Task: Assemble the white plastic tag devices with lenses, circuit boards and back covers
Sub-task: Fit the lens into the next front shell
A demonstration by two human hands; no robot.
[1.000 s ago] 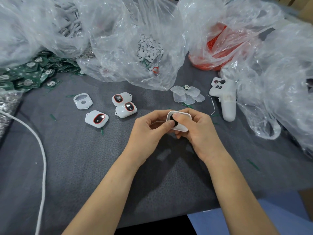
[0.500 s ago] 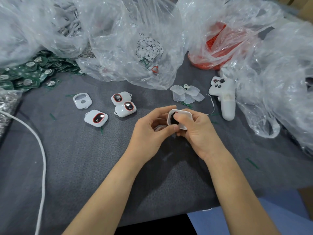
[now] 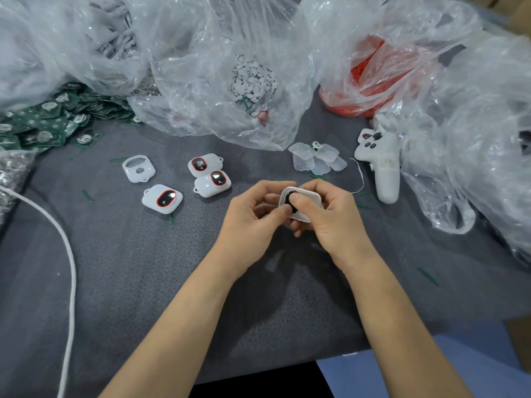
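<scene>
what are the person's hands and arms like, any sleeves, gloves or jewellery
Both are bare. The left hand and the right hand wear no gloves, and no ring, watch or bracelet shows. No sleeve is in view anywhere down to the picture's bottom edge.

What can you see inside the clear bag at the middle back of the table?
A heap of small white discs shows through the clear bag, with one red ring below. Crumpled folds hide anything deeper.

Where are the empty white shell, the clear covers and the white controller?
empty white shell point(image 3: 142, 176), head view, on its lower part
clear covers point(image 3: 316, 161), head view, middle of the pile
white controller point(image 3: 387, 179), head view, on its handle
</scene>
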